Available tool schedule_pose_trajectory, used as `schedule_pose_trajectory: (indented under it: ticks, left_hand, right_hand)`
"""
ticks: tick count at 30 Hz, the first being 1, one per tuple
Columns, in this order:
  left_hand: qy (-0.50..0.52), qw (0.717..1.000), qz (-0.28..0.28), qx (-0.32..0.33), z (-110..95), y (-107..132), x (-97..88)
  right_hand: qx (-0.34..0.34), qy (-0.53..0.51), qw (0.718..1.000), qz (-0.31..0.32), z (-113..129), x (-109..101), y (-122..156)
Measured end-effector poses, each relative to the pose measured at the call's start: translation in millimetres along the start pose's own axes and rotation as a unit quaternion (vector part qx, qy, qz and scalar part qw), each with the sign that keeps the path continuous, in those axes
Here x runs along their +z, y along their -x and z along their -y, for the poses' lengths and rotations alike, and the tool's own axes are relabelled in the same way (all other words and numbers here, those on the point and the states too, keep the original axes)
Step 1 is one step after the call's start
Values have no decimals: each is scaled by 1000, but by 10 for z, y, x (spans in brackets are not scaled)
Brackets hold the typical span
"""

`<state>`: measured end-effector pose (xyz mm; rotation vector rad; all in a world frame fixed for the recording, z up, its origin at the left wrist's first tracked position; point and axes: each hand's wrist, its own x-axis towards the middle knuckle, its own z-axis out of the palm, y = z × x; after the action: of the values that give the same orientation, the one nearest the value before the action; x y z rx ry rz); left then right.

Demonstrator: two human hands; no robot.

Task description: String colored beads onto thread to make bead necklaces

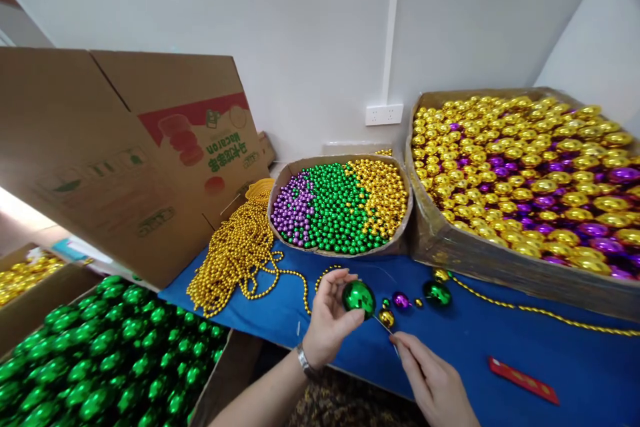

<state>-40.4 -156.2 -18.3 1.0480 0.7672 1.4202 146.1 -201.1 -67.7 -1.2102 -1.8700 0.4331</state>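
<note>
My left hand point(327, 320) grips a large shiny green ball point(359, 297) between thumb and fingers, just above the blue table cover point(500, 340). My right hand point(433, 380) pinches a thin needle point(384, 325) whose tip points up toward the green ball. Strung beads lie beside it: a gold bead point(385, 317), a purple bead point(401, 300) and another green ball point(437, 293). A heap of gold bead strands point(237, 257) lies to the left.
A small box point(340, 207) holds purple, green and gold beads. A large box point(530, 173) at right is full of gold and purple balls. At lower left stands a box of green balls point(105, 353). A red strip point(523, 380) lies on the cover.
</note>
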Motion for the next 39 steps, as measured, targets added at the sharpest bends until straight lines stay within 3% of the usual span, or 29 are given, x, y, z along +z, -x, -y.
schedule_pose_trajectory:
  ticks: [11, 16, 25, 34, 39]
  left_hand:
    - [45, 999, -1, -20, 34, 5, 53]
    - [22, 999, 34, 10, 40, 18, 62]
    - [51, 995, 80, 4, 65, 43, 98]
    - [94, 993, 58, -36, 88, 33, 114]
    - [74, 991, 98, -56, 106, 69, 105]
  right_hand:
    - [13, -30, 999, -3, -78, -18, 14]
    - [60, -52, 997, 15, -108, 1, 53]
    - [123, -109, 985, 53, -193, 32, 135]
    - [141, -122, 981, 58, -155, 18, 126]
    - [131, -119, 983, 53, -141, 40, 97]
